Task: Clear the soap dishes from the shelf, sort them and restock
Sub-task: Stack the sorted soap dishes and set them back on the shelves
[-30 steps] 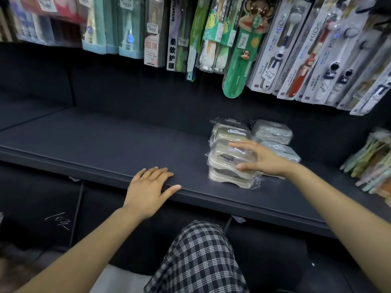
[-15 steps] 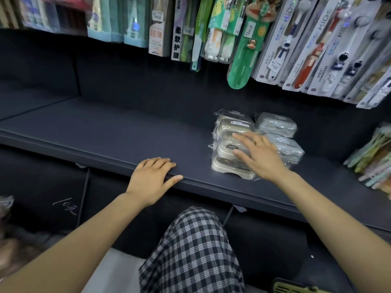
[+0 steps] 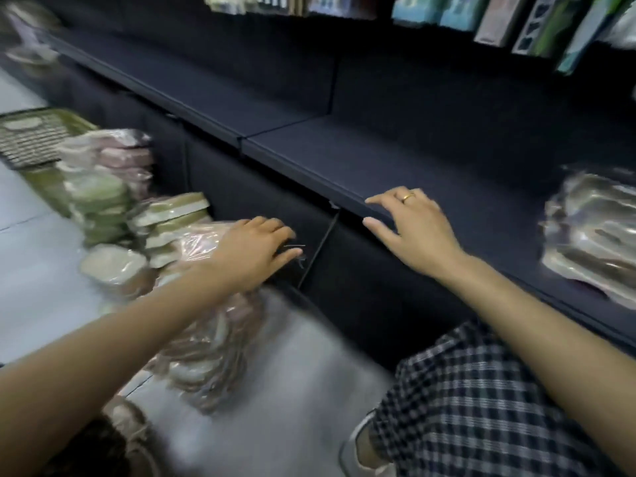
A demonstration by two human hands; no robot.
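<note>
Wrapped soap dishes (image 3: 592,232) lie stacked at the right end of the dark shelf (image 3: 344,156). More wrapped soap dishes, green, beige and pink, are piled on the floor at the left (image 3: 113,201), with a pink-wrapped bundle (image 3: 206,342) below my left arm. My left hand (image 3: 254,256) reaches down over that floor pile with straight fingers and holds nothing. My right hand (image 3: 413,232), wearing a ring, rests open on the shelf's front edge, well left of the shelf stack. The picture is blurred by motion.
Packaged toothbrushes (image 3: 509,18) hang above the shelf. A green slatted basket (image 3: 34,132) sits on the grey floor at the far left. My knee in checked cloth (image 3: 481,407) is at the lower right, close to the shelf base.
My view has swung left and down to the floor pile. My right hand left the shelf stack and now rests on the shelf edge. My left hand dropped from the edge toward the floor pile.
</note>
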